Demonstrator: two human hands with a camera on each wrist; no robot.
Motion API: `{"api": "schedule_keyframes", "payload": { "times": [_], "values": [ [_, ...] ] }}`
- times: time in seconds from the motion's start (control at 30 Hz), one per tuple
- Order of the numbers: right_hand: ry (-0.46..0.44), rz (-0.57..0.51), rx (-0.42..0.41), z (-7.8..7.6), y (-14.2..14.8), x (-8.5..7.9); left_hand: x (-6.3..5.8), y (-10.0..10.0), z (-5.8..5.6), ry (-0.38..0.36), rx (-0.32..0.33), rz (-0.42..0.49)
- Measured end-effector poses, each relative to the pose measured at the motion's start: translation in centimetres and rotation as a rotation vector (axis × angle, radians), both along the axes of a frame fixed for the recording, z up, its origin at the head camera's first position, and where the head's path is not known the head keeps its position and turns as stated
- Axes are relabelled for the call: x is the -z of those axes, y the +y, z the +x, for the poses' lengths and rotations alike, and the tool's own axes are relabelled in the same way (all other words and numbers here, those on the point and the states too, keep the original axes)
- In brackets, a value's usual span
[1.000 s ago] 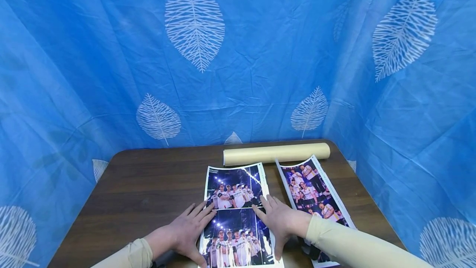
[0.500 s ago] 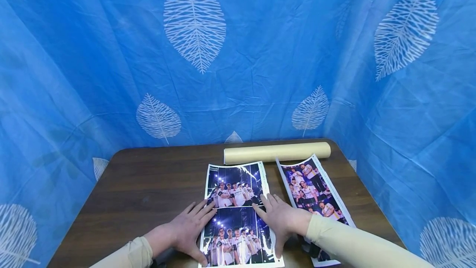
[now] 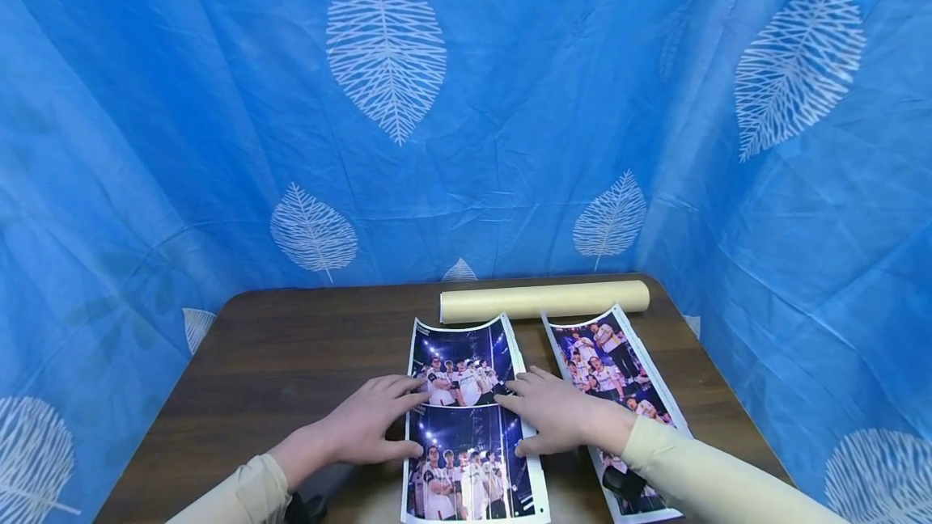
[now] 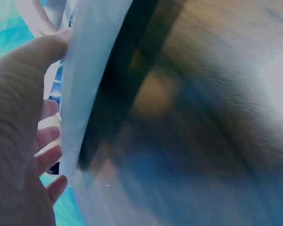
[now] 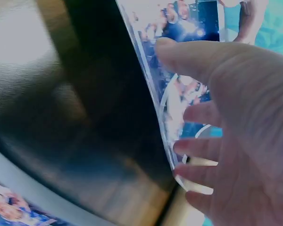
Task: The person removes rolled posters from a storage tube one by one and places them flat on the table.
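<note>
A glossy poster [image 3: 460,427] with two stacked group photos lies in front of me, its far corners and sides bowed upward. At its left edge my left hand [image 3: 371,423] rests with fingers extended, fingertips and thumb over the margin. My right hand [image 3: 561,415] mirrors it on the right edge, fingers spread and pointing inward. In the left wrist view the pale underside of the poster [image 4: 92,66] stands clear of the table above a dark shadow. The right wrist view shows the thumb and fingertips along the lifted poster edge [image 5: 153,80].
A second photo poster [image 3: 607,378] lies slanted to the right, partly under my right forearm, its left edge curling up. Behind both, a cream-coloured roll [image 3: 546,302] lies along the far edge of the dark wooden table [image 3: 291,346]. A blue leaf-patterned curtain [image 3: 466,144] surrounds the table.
Both hands have risen from pressing flat, with thumbs drawn up toward the fingers. The poster's sides now bow upward more, and its near part has shifted slightly right.
</note>
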State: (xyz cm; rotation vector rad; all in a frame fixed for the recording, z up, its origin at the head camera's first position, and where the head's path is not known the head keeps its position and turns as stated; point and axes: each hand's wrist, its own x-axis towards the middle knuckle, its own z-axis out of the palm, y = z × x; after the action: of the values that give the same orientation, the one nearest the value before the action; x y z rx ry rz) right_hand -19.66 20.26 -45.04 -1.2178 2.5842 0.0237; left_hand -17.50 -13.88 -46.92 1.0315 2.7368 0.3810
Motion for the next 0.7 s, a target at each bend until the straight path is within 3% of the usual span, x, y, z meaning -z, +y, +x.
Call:
{"api": "schedule_keyframes", "payload": {
  "times": [0.3, 0.5, 0.6, 0.7],
  "values": [
    [0.128, -0.165, -0.070, -1.2, -1.5, -2.7, -2.4, 0.4, -1.0, 0.109, -0.041, 0.170],
    [0.220, -0.208, -0.010, -2.9, -4.1, -4.8, -4.1, -0.3, -3.3, 0.145, -0.166, 0.262],
    [0.216, -0.206, 0.060, -4.1, -5.7, -5.1, -4.3, -0.6, -4.9, 0.120, -0.246, 0.347],
    [0.206, -0.194, 0.145, -5.4, -7.4, -4.8, -4.3, -0.6, -6.4, 0.025, -0.341, 0.449]
  ]
}}
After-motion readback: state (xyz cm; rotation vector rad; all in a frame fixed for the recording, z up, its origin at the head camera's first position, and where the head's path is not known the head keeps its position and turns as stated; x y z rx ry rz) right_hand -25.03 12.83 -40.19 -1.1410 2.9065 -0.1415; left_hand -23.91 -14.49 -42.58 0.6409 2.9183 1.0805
